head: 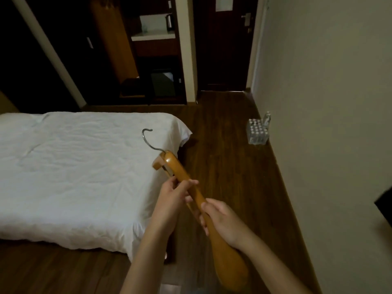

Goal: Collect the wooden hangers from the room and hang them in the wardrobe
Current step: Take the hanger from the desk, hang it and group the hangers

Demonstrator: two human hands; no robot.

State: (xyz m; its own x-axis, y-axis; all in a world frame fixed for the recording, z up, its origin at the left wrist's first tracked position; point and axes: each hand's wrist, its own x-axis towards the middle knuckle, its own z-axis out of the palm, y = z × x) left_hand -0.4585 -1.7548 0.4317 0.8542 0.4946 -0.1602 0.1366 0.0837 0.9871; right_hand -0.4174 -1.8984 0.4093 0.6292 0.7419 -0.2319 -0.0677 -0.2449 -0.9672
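Note:
A wooden hanger (176, 166) with a silver metal hook is held edge-on in front of me, its hook pointing away over the corner of the bed. My left hand (172, 194) grips the hanger near its middle. My right hand (220, 221) is closed around its nearer arm, whose broad end sticks out below my wrist. The dark wardrobe (63, 49) stands at the far left beyond the bed, its inside too dark to see.
A bed with a white cover (74, 166) fills the left. Dark wood floor runs along the right wall to a closed door (224, 43). A pack of water bottles (257, 131) sits by the wall. A kettle (169, 22) stands in the niche ahead.

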